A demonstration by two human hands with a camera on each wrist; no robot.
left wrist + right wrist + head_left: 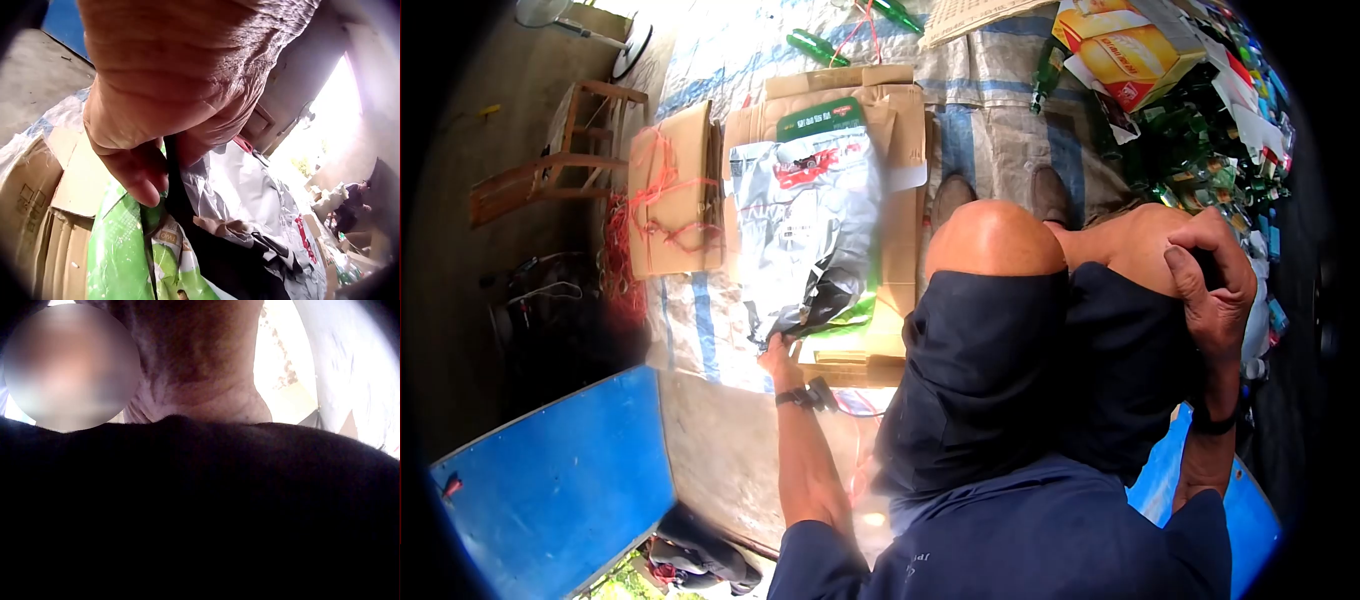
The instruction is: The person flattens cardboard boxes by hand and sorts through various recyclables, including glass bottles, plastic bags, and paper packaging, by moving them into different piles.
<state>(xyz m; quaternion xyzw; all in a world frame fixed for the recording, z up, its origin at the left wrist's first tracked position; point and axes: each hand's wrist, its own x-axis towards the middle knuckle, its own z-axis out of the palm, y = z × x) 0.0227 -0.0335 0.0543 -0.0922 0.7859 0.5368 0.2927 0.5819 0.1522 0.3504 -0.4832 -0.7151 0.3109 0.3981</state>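
My left hand (782, 365) pinches the near, bunched end of a silver-grey plastic bag (805, 215), which lies over flattened cardboard (905, 230). In the left wrist view the fingers of the left hand (169, 106) curl at the bag's dark edge, beside a green printed bag (119, 250) and the silver sheet (237, 187). A green card (820, 118) shows past the bag's far end. My right hand (1215, 280) rests by the right knee, fingers loosely bent, holding nothing visible. In the right wrist view, part of the right hand (200, 362) shows above dark cloth.
Tied cardboard (675, 200) with pink string lies left, near a wooden stool (565, 160). Green bottles (815, 47) lie at the far side. A yellow and red box (1125, 50) and many bottles (1190, 150) are at the right. A blue panel (560, 480) stands lower left.
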